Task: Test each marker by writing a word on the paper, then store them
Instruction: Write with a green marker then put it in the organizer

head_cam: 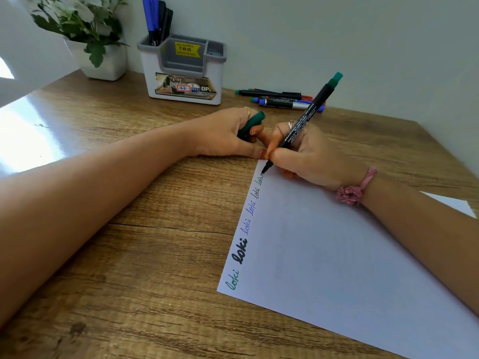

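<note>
From my feed, the right hand (308,154) pinches a green marker (302,123) in a writing grip, fingers curled round its black barrel, the tip touching the paper (350,255) at its far left corner. The marker tilts up and to the right, its green end in the air. The left hand (228,134) rests on the table (129,255) just beside that corner, fingers curled round the green cap (252,123), while one straight fingertip touches the paper's far edge, right against the right hand.

Along the paper's left edge I read a row of the word "loki" in several inks: green nearest me, then a thick black one, then thinner blue, dark and green ones toward the tip.

Near the table's far edge lies a small bunch of markers (280,99), well apart from the paper. Left of them stands a grey and white pen holder (182,73) with several markers upright in its left compartment. A potted plant (88,37) stands at the far left corner.
</note>
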